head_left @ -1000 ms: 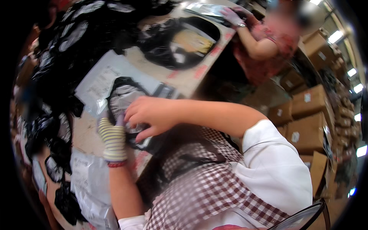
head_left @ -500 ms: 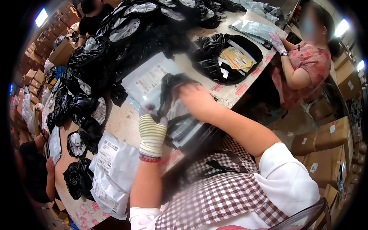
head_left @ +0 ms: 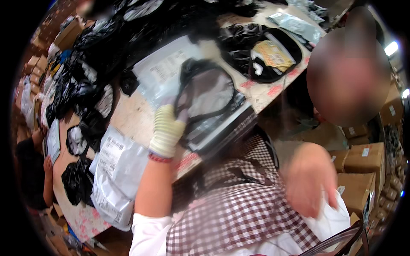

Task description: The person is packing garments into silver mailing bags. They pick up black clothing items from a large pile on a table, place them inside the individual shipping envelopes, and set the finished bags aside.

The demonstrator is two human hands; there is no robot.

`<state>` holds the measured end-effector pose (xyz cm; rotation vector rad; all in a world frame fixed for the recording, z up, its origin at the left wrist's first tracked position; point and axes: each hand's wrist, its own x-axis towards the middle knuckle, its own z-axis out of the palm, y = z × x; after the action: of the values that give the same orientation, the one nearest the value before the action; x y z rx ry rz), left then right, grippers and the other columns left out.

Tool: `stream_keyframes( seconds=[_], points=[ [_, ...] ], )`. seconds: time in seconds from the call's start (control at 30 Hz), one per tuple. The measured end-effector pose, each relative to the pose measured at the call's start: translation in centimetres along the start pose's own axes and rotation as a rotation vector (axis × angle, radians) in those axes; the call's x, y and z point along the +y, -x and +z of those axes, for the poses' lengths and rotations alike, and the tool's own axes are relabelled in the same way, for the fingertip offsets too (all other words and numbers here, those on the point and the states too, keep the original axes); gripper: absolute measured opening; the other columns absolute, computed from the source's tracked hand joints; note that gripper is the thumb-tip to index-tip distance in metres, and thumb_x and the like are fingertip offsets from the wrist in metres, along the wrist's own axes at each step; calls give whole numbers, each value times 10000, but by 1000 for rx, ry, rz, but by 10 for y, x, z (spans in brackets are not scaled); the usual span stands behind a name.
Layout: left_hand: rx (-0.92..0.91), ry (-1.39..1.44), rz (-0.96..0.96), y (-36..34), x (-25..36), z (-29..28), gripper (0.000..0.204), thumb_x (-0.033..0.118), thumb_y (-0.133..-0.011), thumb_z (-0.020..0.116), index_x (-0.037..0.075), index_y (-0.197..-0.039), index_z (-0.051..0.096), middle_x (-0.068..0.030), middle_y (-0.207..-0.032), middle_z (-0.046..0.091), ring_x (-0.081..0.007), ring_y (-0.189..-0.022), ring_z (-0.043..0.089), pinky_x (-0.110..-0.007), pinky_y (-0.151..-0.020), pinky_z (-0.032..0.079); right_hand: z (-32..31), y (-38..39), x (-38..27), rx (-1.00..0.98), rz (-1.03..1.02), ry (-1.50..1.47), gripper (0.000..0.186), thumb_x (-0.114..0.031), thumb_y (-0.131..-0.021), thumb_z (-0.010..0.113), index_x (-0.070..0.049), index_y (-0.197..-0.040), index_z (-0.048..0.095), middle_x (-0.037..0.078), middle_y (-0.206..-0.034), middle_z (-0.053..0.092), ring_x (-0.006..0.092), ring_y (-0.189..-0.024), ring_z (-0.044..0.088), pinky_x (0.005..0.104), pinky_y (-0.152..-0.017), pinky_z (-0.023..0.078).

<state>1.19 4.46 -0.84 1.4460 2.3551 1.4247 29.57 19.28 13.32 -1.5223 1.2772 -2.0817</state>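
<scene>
My left hand (head_left: pixel 166 128), in a striped knit glove with a red beaded bracelet below it, grips the left edge of a black bag with grey lining (head_left: pixel 207 91). Beneath the bag are a dark plastic package (head_left: pixel 230 128) and a pale labelled mailer (head_left: pixel 160 64) on the table (head_left: pixel 128 115). My right hand (head_left: pixel 309 179), bare and smeared by motion, is off the table at the right, in front of my checked apron and white sleeve; its finger state is unclear. More labelled mailers (head_left: pixel 111 175) lie left of my forearm.
Black bags (head_left: pixel 81 89) cover the table's left and back. An opened black bag with yellow papers (head_left: pixel 271 55) lies at back right. A blurred co-worker (head_left: pixel 348 85) stands right; another person (head_left: pixel 30 170) works at the left edge. Cardboard boxes (head_left: pixel 363 158) are stacked at right.
My right hand has left the black bag and swung right and down. My left hand still holds the bag. The view has shifted, and the co-worker at right appears nearer the picture's middle height.
</scene>
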Motion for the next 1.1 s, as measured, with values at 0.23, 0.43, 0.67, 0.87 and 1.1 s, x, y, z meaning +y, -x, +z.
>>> stream_keyframes(
  seconds=[0.23,0.43,0.67,0.87,1.1],
  points=[
    [-139,527,-283,-2,-9,-5,353,42,-911,698,-29,-1253,646,-153,-1078,693,-277,-952,687,-374,-841,552,-3,-104,142,188,98,413,731,-472,-1038,619,55,-1512,442,285,-1621,370,427,-1488,390,528,-1209,323],
    [-29,94,38,0,-4,-5,308,54,-908,704,-22,-1203,660,-182,-1080,692,-326,-966,700,-400,-844,551,-45,-96,99,124,218,271,657,-465,-1058,580,49,-1462,518,281,-1585,444,423,-1514,394,517,-1207,340],
    [-19,322,-82,6,1,-1,355,36,-885,715,-18,-1232,664,-203,-1118,695,-360,-1027,674,-412,-906,534,44,-29,42,-17,210,305,755,-572,-1037,564,71,-1431,526,266,-1504,508,479,-1560,294,649,-1237,167],
    [-70,194,-74,6,-16,-3,383,113,-909,746,-58,-1240,657,-239,-1121,704,-401,-1041,684,-441,-910,538,19,9,46,-73,71,85,733,-484,-1065,565,72,-1534,478,262,-1712,262,438,-1619,140,585,-1291,47],
    [-71,89,-37,1,-25,2,374,115,-903,745,-51,-1228,665,-264,-1131,699,-433,-1054,673,-456,-923,529,17,64,193,376,692,119,615,-459,-1108,506,-12,-1530,532,214,-1620,470,366,-1524,409,521,-1304,175]
  ],
)
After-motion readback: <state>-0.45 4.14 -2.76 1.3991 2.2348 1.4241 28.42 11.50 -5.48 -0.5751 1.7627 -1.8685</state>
